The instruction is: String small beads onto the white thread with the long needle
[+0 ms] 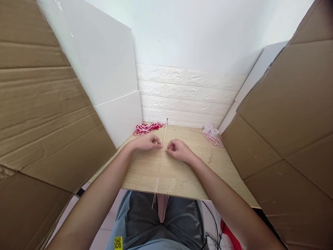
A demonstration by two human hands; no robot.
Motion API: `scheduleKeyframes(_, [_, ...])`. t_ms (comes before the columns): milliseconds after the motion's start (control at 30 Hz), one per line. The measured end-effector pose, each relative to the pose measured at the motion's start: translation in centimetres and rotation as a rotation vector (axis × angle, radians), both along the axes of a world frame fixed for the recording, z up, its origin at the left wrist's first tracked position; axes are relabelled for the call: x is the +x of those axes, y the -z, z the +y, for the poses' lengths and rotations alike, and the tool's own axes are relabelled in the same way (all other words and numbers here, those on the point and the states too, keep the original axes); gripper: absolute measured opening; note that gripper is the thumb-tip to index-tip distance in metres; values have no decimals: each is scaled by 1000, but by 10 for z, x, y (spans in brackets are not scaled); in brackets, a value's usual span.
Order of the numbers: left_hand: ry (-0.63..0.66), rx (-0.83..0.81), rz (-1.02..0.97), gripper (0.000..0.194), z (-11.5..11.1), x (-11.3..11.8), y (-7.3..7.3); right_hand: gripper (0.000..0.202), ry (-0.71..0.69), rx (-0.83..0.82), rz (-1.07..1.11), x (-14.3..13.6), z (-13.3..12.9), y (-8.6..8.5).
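A pale pink and white cord point(159, 163) runs from a small dark hook point(167, 119) at the wall, down the wooden table, and over its front edge, where its loose ends hang. Just left of the cord, my left hand point(151, 141) has its thumb and fingertips pinched together at it. On the other side, close to the cord, my right hand point(178, 149) is curled with thumb and fingertips together. A fine thread seems to pass between the hands; what the fingertips hold is too small to make out.
Red and white cord bundles point(147, 128) lie at the back left of the table point(145, 173). At the back right are pink cord point(214, 140) and two small clear cups point(214, 133). Cardboard panels point(52, 104) stand on both sides.
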State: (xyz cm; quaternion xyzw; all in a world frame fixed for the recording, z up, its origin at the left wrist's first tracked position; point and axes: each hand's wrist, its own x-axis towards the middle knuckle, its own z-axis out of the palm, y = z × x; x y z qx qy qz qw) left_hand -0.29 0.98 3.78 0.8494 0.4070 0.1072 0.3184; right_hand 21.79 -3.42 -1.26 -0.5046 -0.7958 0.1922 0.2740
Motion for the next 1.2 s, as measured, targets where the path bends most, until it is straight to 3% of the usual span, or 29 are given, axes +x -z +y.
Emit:
scheduleKeyframes(200, [7, -11, -11, 30, -2, 3, 2, 10, -1, -41, 0, -7, 3, 7])
scheduleKeyframes(400, [6, -48, 11, 23, 3, -6, -3, 6, -20, -145, -16, 5, 2, 1])
scheduleKeyframes(667, [7, 39, -15, 30, 2, 4, 5, 19, 67, 26, -50, -8, 4, 5])
scheduleKeyframes(867, [58, 7, -44, 23, 1, 8, 10, 15, 52, 12, -51, -15, 8, 8])
scheduleKeyframes(1200, [15, -31, -35, 21, 1, 10, 12, 17, 9, 5, -137, -13, 7, 4])
